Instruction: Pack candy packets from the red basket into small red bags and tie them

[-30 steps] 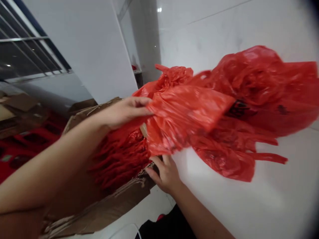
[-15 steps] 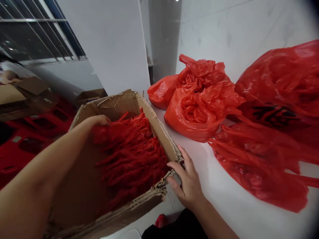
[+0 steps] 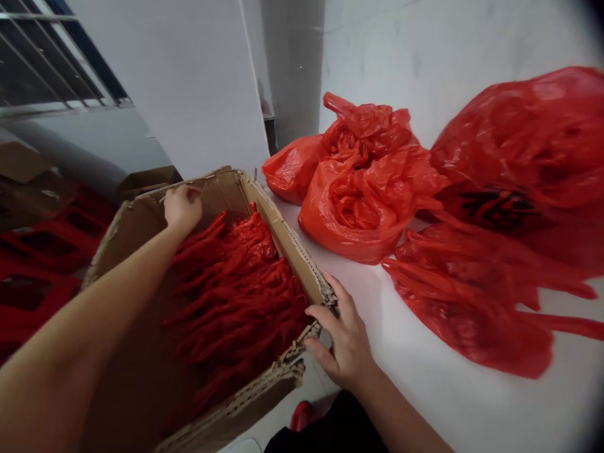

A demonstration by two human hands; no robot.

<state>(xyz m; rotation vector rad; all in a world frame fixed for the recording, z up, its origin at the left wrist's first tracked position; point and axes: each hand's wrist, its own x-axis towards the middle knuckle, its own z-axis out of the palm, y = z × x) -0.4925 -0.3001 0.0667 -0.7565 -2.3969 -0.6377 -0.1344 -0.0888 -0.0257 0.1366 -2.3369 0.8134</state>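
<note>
In the head view a worn cardboard box (image 3: 292,236) with torn edges stands open before me, tilted in the picture. Red soft bundles (image 3: 240,296), which look like bunched plastic bags, lie in rows along its right side. My left hand (image 3: 183,207) is inside the far end, close to the back wall and above the bundles. Its fingers are curled, and whatever they may hold is hidden. At the near right corner, my right hand (image 3: 344,340) grips the frayed cardboard edge, fingers bent around it.
Knotted red plastic bags (image 3: 358,207) stand on the white surface to the right. Beside them lie a flatter red bag (image 3: 472,308) and a large one with black print (image 3: 528,138). Red stools or crates (image 3: 47,239) and another carton (image 3: 146,179) are at the left.
My left hand has lifted off the red bundles toward the box's back wall. My right hand stays on the corner. The whole view has shifted slightly, and the person at far left is out of frame.
</note>
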